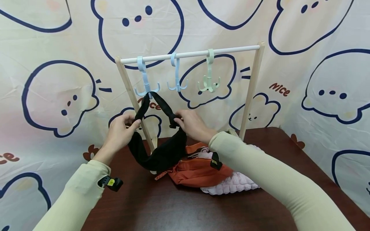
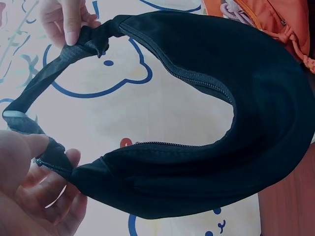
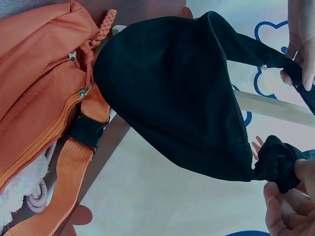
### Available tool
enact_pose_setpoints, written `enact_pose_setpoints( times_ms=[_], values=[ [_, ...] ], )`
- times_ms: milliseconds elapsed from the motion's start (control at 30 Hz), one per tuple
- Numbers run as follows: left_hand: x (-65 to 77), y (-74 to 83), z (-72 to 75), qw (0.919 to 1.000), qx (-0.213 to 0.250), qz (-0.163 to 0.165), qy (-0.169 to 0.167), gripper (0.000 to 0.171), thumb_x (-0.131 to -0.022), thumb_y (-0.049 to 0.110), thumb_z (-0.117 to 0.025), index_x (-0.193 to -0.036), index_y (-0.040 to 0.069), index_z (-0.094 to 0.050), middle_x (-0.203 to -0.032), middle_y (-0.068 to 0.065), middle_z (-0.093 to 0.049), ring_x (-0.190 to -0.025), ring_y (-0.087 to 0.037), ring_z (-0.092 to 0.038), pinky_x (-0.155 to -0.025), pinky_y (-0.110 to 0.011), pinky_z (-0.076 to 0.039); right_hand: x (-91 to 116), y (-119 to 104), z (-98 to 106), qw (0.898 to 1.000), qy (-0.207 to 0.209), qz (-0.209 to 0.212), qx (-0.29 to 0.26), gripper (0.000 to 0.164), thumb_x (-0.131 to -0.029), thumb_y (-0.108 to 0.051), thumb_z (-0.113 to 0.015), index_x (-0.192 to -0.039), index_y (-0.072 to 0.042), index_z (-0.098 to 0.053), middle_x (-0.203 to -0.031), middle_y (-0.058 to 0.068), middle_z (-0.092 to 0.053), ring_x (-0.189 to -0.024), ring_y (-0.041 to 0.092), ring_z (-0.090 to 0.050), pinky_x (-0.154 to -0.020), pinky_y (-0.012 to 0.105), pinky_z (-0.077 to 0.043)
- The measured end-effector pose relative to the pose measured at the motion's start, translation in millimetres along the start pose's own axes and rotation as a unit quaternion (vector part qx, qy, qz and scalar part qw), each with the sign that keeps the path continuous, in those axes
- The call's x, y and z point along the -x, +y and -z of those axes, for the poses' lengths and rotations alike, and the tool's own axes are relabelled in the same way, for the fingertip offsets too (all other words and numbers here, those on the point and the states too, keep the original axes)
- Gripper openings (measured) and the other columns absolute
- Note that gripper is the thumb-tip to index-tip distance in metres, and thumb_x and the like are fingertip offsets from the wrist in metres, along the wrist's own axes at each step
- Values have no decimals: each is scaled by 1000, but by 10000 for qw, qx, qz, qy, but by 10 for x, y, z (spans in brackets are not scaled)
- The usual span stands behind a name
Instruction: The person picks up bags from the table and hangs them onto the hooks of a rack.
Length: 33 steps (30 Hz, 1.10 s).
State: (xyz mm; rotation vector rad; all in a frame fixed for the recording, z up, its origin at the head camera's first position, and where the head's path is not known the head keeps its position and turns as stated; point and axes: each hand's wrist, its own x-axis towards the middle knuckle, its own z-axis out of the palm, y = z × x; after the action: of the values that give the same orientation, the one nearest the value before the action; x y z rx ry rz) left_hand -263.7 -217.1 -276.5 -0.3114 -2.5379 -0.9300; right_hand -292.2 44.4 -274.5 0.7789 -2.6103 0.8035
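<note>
A black zippered shoulder bag [image 1: 162, 154] hangs by its strap from the left light-blue hook [image 1: 146, 85] on the rack. My left hand [image 1: 119, 131] pinches the left side of the strap between thumb and fingers. On the other side, my right hand [image 1: 192, 123] grips the knotted part of the strap [image 3: 278, 164]. The bag's curved body droops between and below both hands, its zipper [image 2: 177, 73] along the inner edge. In the left wrist view the strap loops over the pale hook tip [image 2: 15, 113].
A wooden rack with a white bar [image 1: 190, 54] also carries a second blue hook [image 1: 177, 77] and a green hook [image 1: 209, 77]. Behind the black bag, an orange bag [image 1: 199, 171] and a fluffy pale pink bag [image 1: 231, 184] lie on the brown table [image 1: 185, 208]. A patterned cloth forms the backdrop.
</note>
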Motion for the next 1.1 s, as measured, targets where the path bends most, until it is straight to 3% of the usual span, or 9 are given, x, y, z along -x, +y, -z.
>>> enact_pose_setpoints(
  times_ms=[400,900,1100],
  values=[
    [-2,-44,-3,9999,-73,92,4,23,-103,20,-57,-110,1,-67,-100,-20,-73,-93,-33,-69,-76,-35,-50,-11,2,-20,10000,-23,8,-66,21,-101,-17,-62,-116,-5,-70,-110,10,-74,-98,20,-71,-84,36,-58],
    [4,-112,-39,9998,-80,104,156,23,-102,20,-59,-108,1,-68,-101,-19,-70,-94,-33,-68,-80,-47,-55,-12,61,-51,9999,91,52,-92,21,-101,-23,-63,-113,-7,-72,-103,6,-75,-84,16,-68,-73,33,-55],
    [21,-130,-33,9997,3,203,126,26,-103,22,-57,-113,1,-67,-109,-20,-69,-102,-34,-66,-85,-50,-54,9,99,-53,9999,134,-63,-73,22,-101,-24,-63,-115,-9,-72,-106,6,-74,-84,17,-67,-73,32,-55]
  ],
)
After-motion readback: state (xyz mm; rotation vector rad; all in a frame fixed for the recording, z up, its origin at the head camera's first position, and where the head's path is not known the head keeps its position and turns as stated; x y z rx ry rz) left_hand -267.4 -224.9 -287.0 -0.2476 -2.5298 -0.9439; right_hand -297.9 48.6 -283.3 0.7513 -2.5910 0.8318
